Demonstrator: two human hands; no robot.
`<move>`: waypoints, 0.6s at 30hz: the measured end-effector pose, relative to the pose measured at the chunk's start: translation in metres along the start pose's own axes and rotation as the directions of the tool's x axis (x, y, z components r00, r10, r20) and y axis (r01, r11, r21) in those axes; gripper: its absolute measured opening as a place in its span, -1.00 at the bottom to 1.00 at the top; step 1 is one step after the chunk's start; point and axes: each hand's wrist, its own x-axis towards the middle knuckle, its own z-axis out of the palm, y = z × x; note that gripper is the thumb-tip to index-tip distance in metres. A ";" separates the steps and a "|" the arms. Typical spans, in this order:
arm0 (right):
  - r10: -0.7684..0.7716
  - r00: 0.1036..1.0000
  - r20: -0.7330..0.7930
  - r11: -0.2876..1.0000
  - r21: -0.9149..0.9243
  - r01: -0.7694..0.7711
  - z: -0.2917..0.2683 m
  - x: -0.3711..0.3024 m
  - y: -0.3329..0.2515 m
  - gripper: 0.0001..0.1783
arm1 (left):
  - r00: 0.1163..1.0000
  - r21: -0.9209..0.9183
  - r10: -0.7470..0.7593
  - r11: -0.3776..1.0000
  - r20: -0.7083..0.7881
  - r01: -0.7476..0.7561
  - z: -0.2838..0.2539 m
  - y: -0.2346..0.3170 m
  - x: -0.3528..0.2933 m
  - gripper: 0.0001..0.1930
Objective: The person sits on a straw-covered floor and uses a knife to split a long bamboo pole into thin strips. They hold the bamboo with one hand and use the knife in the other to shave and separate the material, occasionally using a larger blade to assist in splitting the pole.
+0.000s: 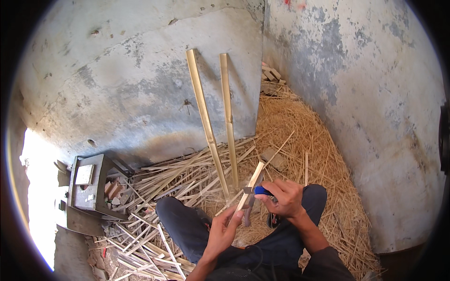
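Observation:
My left hand (pixel 222 235) is closed around the lower end of a pale split-bamboo strip (pixel 255 176) that slants up and away between my knees. In my right hand (pixel 287 198) is a blue-handled knife (pixel 263 190), its short blade lying across the strip above my left fingers. Just behind the strip, partly covered by it, is a brownish handle (pixel 247 218) with what looks like a metal blade. A thin sliver (pixel 281 146) sticks up beyond the strip's far end; whether it is still joined cannot be made out.
Two long bamboo pieces (pixel 200 98) (pixel 227 93) lean against the far wall (pixel 140 84). Cut strips (pixel 180 175) lie in heaps at the left, and straw-like shavings (pixel 300 122) cover the right side. An overturned wooden stool (pixel 96 187) lies at the left by a bright opening.

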 end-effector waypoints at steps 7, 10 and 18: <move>-0.008 0.995 -0.101 1.000 0.017 0.009 0.006 0.000 0.001 -0.66 | 0.985 -0.204 -0.136 0.967 0.102 0.155 -0.009 0.001 -0.001 -0.63; 0.459 0.809 -0.368 0.881 0.071 -0.468 -0.002 0.007 0.073 -0.63 | 0.995 -0.045 -0.020 0.999 0.097 0.024 -0.011 -0.020 -0.022 -0.59; 0.617 0.787 -0.027 0.735 0.378 -0.563 -0.028 0.007 0.099 -0.63 | 0.990 -0.152 -0.112 0.981 0.088 0.125 -0.030 -0.029 -0.020 -0.55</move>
